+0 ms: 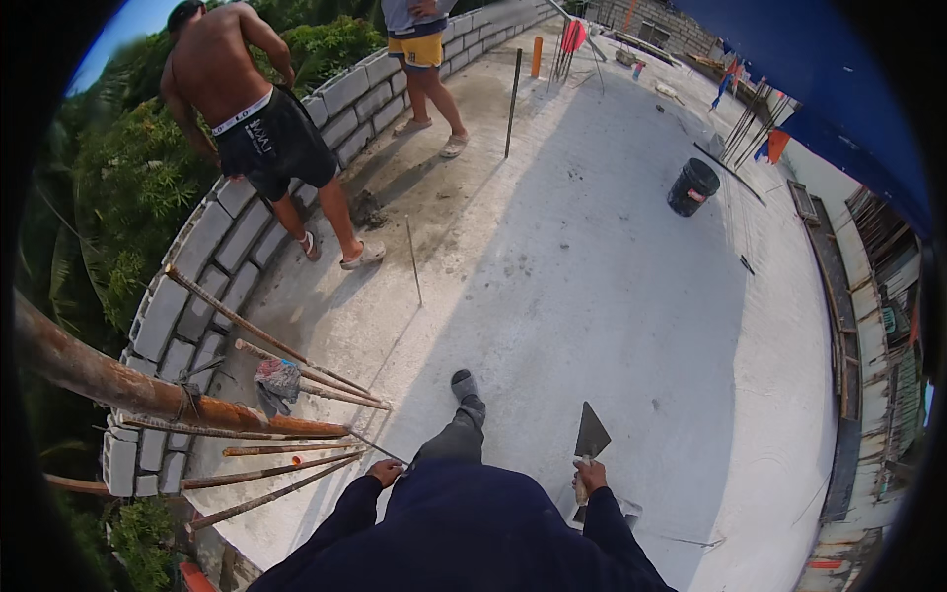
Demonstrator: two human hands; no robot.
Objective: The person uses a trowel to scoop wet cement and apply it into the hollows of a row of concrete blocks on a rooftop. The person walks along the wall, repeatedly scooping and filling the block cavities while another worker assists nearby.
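My right hand (590, 478) is closed round the handle of a pointed trowel (592, 432), whose grey blade points away from me over the concrete slab (592, 296). Below that hand a grey block-like thing (629, 511) is partly hidden by my sleeve. At my left side, my left hand (386, 472) is closed at the end of a thin metal rod (373, 443), which slants up toward a cluster of rusty rebars (286, 481). A thick rusty pole (109, 377) leans among these bars, and a grey rag (277, 385) hangs on one.
A low block wall (212, 247) curves along the left, with greenery beyond. Two people (237, 89) (424, 59) stand beside it. Thin upright bars (413, 261) (513, 104) rise from the slab. A black bucket (692, 187) stands far right, under a blue tarp (819, 89).
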